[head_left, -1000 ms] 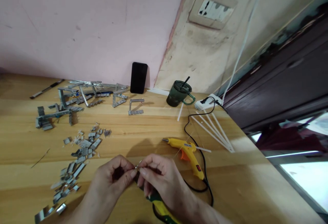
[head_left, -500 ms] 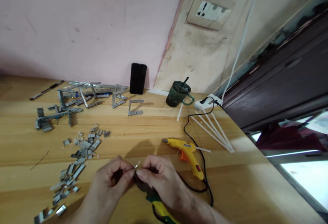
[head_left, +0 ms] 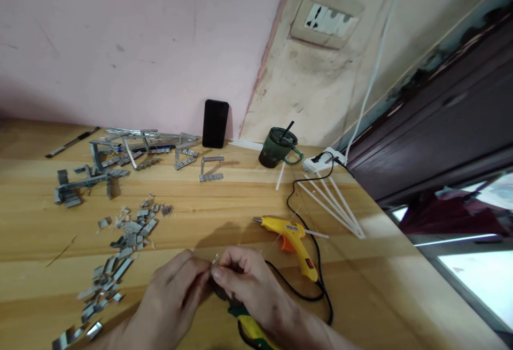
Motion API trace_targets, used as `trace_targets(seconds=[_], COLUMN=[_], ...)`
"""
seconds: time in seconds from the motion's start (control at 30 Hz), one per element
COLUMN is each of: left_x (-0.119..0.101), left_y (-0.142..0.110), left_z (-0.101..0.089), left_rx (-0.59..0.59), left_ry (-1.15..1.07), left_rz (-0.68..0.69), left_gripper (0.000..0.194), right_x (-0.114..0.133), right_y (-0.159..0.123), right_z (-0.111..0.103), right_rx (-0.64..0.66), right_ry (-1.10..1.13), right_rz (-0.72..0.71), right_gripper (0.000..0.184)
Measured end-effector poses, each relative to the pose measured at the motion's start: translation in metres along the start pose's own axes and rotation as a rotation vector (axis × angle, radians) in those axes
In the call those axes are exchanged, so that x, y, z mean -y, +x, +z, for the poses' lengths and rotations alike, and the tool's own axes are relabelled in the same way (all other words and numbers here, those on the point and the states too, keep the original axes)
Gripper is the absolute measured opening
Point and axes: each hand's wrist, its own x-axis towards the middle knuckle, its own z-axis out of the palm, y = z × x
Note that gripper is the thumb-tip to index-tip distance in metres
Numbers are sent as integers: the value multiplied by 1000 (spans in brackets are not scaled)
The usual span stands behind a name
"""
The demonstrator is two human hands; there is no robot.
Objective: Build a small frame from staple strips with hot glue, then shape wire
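Observation:
Low in the middle of the view, my left hand point(head_left: 176, 288) and my right hand point(head_left: 244, 283) meet above the wooden table point(head_left: 240, 200). Both pinch a tiny silver staple piece point(head_left: 215, 259) between thumb and fingertips. My right hand also grips pliers with yellow-green handles point(head_left: 250, 328), which run under its palm toward the bottom edge. Left of my hands lies a scatter of several small staple strips point(head_left: 124, 238). A yellow glue gun point(head_left: 292, 235) lies just right of my right hand.
Glued staple frames point(head_left: 120, 157) stand at the back left, with a black phone point(head_left: 215, 123) leaning on the pink wall. A dark green mug point(head_left: 278, 148), white glue sticks point(head_left: 334, 203), a power strip point(head_left: 324, 160) and the gun's black cord point(head_left: 316, 280) occupy the right side.
My hands have dropped slightly lower in the view and my left fingers have closed further over the staple piece. Nothing on the table has moved.

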Motion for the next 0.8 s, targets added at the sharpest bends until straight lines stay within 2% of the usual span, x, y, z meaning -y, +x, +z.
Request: trace_targets(seconds=[0.13, 0.23, 0.4, 0.53, 0.67, 0.8], left_x=[-1, 2, 4, -2, -2, -3], left_y=[5, 6, 8, 14, 15, 13], left_z=[-1, 1, 3, -1, 1, 2], left_rx=[143, 185, 177, 260, 295, 293], left_ry=[-341, -639, -1064, -1241, -1265, -1239], left_rz=[-432, -572, -810, -896, -916, -881], left_gripper=[20, 23, 28, 31, 36, 37], right_x=[8, 10, 15, 21, 20, 19], right_y=[-2, -4, -5, -4, -4, -5], right_z=[2, 2, -4, -10, -10, -7], right_rx=[-49, -48, 68, -76, 16, 18], right_ry=[-176, -280, -45, -31, -22, -66], right_rz=[-61, -127, -3, -75, -82, -100], right_gripper=[21, 16, 17, 23, 17, 13])
